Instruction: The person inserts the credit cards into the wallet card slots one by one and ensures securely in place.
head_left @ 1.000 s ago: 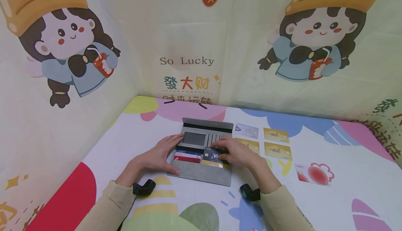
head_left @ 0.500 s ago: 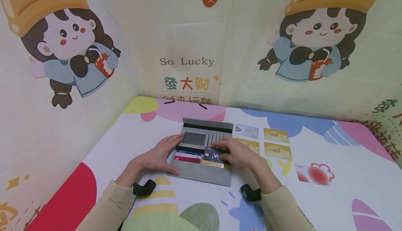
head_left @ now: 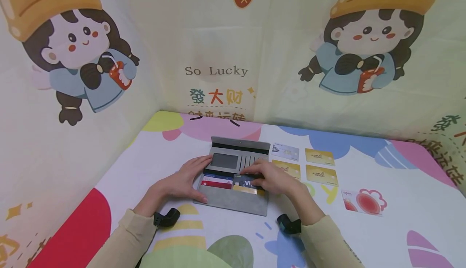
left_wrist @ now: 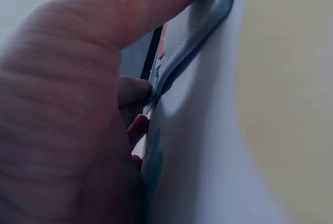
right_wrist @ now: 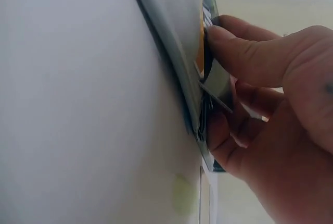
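Observation:
An open grey wallet (head_left: 233,202) lies on the table with cards in its lower pockets. My left hand (head_left: 183,180) rests along its left edge, fingers spread by the upper half and thumb on the lower flap. A dark Visa card (head_left: 239,181) sticks up from the lower right pocket, in front of it a gold card (head_left: 242,188). My right hand (head_left: 274,175) pinches the Visa card at its right side; in the right wrist view, the thumb (right_wrist: 244,57) lies against its face. Red and blue cards (head_left: 217,183) sit in the lower left pocket.
To the wallet's right lie a silver VIP card (head_left: 285,151) and several gold cards (head_left: 322,175). A red-and-white card (head_left: 358,203) lies farther right. A patterned cloth wall (head_left: 218,49) rises behind the table. Black wrist cameras (head_left: 167,218) sit at both cuffs.
The Visa card has shifted slightly left and down toward its pocket, with my right fingers moving along. My left hand and the wallet stay put.

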`<state>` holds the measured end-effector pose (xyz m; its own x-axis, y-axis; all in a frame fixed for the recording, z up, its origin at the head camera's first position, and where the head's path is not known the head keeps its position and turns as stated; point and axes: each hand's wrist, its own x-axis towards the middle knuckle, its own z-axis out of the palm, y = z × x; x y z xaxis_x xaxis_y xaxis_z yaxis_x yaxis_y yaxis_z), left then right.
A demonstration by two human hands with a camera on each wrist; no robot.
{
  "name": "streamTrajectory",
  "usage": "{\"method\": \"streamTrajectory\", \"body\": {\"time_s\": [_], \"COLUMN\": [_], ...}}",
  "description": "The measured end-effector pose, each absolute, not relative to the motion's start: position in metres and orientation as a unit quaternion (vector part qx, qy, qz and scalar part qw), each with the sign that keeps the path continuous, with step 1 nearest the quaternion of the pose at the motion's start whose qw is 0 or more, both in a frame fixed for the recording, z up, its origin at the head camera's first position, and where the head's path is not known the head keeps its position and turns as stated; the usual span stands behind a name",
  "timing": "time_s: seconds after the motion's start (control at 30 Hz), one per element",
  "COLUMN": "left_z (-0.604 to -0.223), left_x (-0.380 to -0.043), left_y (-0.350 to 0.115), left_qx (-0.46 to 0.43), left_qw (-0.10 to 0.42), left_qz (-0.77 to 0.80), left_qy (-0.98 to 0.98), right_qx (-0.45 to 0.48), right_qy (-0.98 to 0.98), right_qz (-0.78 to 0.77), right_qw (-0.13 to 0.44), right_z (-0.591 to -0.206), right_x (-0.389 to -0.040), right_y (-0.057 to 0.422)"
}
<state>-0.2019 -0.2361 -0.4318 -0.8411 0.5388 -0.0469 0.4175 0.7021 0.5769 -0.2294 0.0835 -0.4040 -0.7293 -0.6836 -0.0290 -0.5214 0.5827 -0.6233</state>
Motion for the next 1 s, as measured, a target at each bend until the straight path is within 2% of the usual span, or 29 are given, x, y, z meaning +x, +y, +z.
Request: {"method": "streamTrajectory", "body": {"time_s": [0.43,1.0], "left_z": [-0.4315,-0.4296], "left_x": [-0.2020,-0.2020], "left_y": [-0.2358,-0.2357], "left_qx": [0.263,0.268], "left_qw": [0.107,0.104], "left_qz": [0.285,0.283], "left_qy": [0.915,0.915], "right_qx": [-0.324,-0.307], "right_qy": [0.892,0.889], "right_qz": [-0.293,-0.300], "right_qw": [0.119,0.161], "right_z": [-0.3995,-0.3974], "right_x": [-0.2286,-0.2286], "right_y": [0.0851,0.0818]}}
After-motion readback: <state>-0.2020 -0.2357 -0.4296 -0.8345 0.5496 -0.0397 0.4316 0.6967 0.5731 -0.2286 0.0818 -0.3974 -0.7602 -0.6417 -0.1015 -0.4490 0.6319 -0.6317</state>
